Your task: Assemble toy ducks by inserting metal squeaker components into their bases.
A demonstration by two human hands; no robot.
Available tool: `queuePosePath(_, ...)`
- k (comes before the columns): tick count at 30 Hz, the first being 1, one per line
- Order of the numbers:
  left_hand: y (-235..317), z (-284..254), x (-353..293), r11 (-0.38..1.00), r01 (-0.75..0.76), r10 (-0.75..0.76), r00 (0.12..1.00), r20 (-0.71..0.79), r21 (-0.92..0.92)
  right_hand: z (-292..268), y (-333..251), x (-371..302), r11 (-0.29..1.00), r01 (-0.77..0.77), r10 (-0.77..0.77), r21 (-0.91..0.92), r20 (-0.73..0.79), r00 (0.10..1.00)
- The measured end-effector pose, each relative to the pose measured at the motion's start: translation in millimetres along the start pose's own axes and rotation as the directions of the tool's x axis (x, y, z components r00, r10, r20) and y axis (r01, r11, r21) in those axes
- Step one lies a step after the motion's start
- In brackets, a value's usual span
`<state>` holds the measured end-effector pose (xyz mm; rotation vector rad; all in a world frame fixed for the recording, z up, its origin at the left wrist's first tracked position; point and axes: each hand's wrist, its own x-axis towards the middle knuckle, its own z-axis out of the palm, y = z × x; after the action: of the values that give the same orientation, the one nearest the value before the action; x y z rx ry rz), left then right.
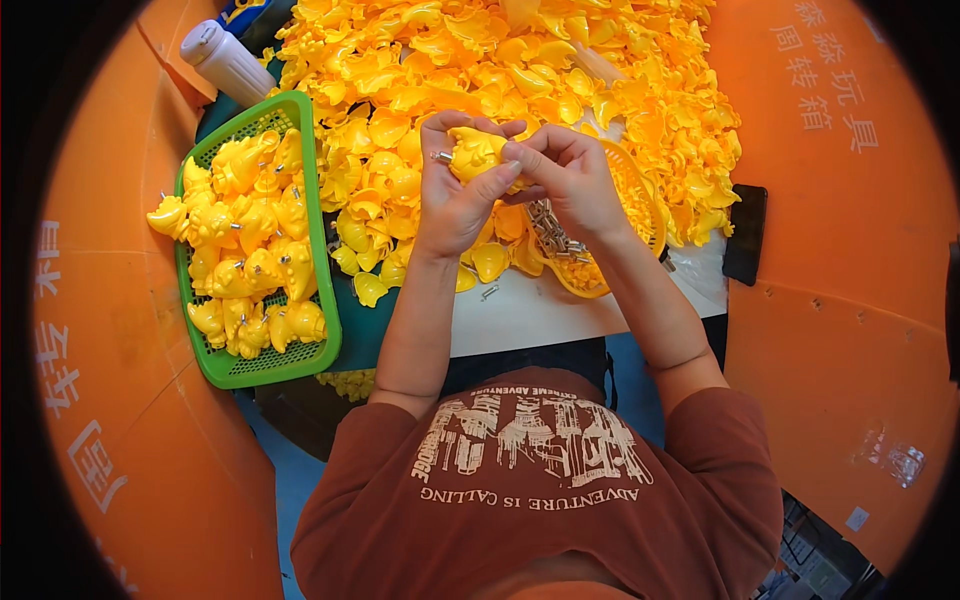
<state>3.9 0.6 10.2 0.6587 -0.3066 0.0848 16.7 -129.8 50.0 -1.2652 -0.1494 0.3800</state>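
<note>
Between both hands, above the near edge of the heap, is a yellow plastic toy figure (476, 153) with a small metal piece sticking out of its left side. My left hand (458, 195) is closed round it, thumb along its lower side. The fingertips of my right hand (568, 175) pinch its right side. Beneath my right wrist a yellow basket (652, 205) holds small metal parts (556, 235) and small yellow pieces. To the left, a green basket (333, 345) carries several similar yellow figures (262, 270), some with metal pieces showing.
A large heap of yellow plastic shells (400, 60) covers the far part of the table. A pale lidded bottle (228, 62) stands at the back left, and a dark phone-like slab (745, 235) lies at the right edge. Orange panels (830, 260) rise on both sides.
</note>
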Motion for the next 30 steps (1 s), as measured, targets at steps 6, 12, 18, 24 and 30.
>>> queuePosePath(6,3,6,-2,0.998,0.049,-0.047,0.997,-0.056,0.032,-3,-3,-2,0.995,0.094,-0.092,-0.043,0.059,0.994)
queuePosePath(12,0,-4,-4,0.995,0.097,-0.097,0.995,0.000,0.038,-5,-1,-1,0.870,0.369,-0.304,-0.327,0.233,0.924)
queuePosePath(18,0,-6,-6,0.991,0.125,-0.124,0.992,-0.021,0.038,-5,-9,-4,0.641,0.478,-0.309,-0.600,0.368,0.877)
queuePosePath(24,5,4,-4,0.957,0.248,-0.275,0.939,-0.208,-0.148,-7,-10,-9,0.888,0.242,-0.154,-0.392,0.243,0.958)
queuePosePath(30,7,8,-3,0.938,0.306,-0.343,0.888,-0.306,-0.164,-7,-4,-8,0.860,0.257,-0.190,-0.441,0.191,0.963)
